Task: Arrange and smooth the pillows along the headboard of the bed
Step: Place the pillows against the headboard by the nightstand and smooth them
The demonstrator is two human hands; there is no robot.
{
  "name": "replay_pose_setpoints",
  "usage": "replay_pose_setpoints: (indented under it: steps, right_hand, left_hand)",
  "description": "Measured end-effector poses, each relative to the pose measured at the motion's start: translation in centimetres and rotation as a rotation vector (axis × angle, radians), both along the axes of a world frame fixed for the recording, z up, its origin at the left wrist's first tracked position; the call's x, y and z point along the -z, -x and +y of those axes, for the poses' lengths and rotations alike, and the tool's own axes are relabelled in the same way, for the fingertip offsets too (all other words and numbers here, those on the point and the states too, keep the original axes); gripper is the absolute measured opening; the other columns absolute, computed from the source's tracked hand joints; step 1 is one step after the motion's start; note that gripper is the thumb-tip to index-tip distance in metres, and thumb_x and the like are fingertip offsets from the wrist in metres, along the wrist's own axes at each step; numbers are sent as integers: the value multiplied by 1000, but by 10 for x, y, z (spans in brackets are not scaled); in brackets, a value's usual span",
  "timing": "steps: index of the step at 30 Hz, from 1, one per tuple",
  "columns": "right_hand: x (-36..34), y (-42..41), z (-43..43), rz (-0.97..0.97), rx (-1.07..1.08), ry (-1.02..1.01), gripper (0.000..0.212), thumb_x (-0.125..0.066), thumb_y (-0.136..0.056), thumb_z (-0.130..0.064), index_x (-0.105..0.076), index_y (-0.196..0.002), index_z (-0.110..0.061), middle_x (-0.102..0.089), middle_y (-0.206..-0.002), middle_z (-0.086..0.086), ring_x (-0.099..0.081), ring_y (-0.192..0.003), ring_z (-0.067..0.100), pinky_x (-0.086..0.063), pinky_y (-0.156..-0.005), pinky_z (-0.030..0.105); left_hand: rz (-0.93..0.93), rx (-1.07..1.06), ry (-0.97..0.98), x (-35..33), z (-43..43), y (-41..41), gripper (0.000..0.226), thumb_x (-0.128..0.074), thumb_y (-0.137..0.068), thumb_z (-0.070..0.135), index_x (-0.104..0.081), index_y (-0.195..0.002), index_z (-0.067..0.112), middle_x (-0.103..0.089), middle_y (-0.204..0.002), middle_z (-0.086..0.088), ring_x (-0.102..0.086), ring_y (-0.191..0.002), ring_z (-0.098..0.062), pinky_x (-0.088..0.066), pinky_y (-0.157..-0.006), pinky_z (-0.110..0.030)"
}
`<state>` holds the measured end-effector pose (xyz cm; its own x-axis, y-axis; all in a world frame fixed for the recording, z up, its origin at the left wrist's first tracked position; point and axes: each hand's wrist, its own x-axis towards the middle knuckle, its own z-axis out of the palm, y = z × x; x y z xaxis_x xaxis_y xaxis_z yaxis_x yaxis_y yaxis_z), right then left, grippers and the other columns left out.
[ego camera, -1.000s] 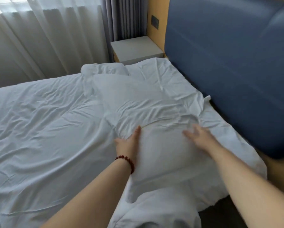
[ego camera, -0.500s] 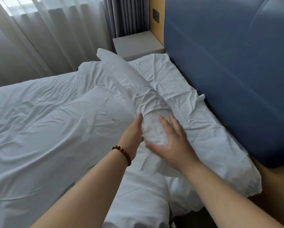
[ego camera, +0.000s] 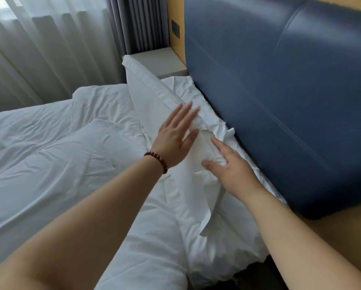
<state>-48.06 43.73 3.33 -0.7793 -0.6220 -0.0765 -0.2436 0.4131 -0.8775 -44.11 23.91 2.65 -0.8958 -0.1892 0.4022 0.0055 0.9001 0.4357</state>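
2 open hands | left hand (ego camera: 175, 139) spread flat against raised pillow (ego camera: 152, 95), right hand (ego camera: 231, 170) relaxed on its end | earlier clasp released | laying against headboard (ego camera: 279, 101) remained

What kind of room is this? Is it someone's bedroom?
A bedroom, maybe in a hotel. There's a bed with white sheets, a padded blue headboard, and a bedside table next to long curtains.

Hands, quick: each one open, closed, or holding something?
Left hand: open, fingers straight, flat against the pillow.
Right hand: open, fingers spread, resting on the same pillow.
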Motion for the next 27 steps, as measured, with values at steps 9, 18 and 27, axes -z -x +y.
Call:
replay_pose_setpoints:
  steps: [9,18,27]
  right_hand:
    - [42,88,2,-16,59,188,65,-61,-83,-58,-44,-143,-40,-50,-143,-17,-46,-130,0,-41,-106,21]
    - [59,133,12,-38,-24,117,65,-59,-95,-34,-25,-148,-50,-29,-152,-25,-31,-137,-5,-28,-114,23]
    - [63,154,23,-51,-46,-37,80,-53,-84,-69,-19,-152,-45,-24,-160,-11,-30,-143,12,-27,-114,32]
  left_hand:
    - [-154,-17,-47,24,17,95,51,-23,-99,50,-61,-129,31,-49,-145,13,-22,-147,-8,-14,-121,-37]
    - [-172,-391,-746,82,44,94,60,-30,-100,55,-20,-156,33,-13,-164,11,-5,-150,-3,-4,-124,-33]
    - [-416,-858,-1288,164,69,58,76,-33,-97,63,-11,-158,25,-17,-164,4,-17,-150,-22,-10,-119,-39]
